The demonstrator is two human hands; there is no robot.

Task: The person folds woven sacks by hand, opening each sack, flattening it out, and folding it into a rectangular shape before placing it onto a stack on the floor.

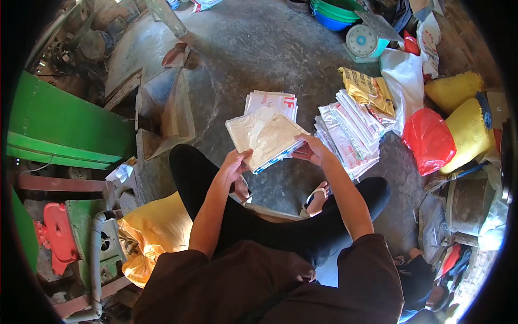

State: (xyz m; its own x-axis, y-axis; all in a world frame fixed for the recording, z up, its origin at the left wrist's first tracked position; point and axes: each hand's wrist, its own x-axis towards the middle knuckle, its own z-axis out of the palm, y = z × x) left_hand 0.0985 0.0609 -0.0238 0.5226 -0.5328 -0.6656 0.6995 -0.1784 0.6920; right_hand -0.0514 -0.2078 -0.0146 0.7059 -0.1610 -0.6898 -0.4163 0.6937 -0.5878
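Note:
A flat bundle of what look like folded sacks (265, 135), tan on top with blue and white edges below, is held level above the floor in front of my knees. My left hand (236, 163) grips its near left corner, thumb on top. At the right corner, my right hand (313, 149) pinches the edge, its other fingers partly hidden underneath. Just beyond the bundle, a pile of white folded sacks (278, 100) with red print lies on the floor. To the right, a taller leaning stack of folded white sacks (348, 132) has a yellow printed sack (368, 92) on top.
A dial scale (362, 42) stands at the back right near green and blue basins (334, 13). Along the right are a red bag (429, 141) and yellow sacks (465, 129). Green machinery (70, 121) and a full orange-yellow sack (156, 229) are on the left. Another person (418, 281) is at lower right.

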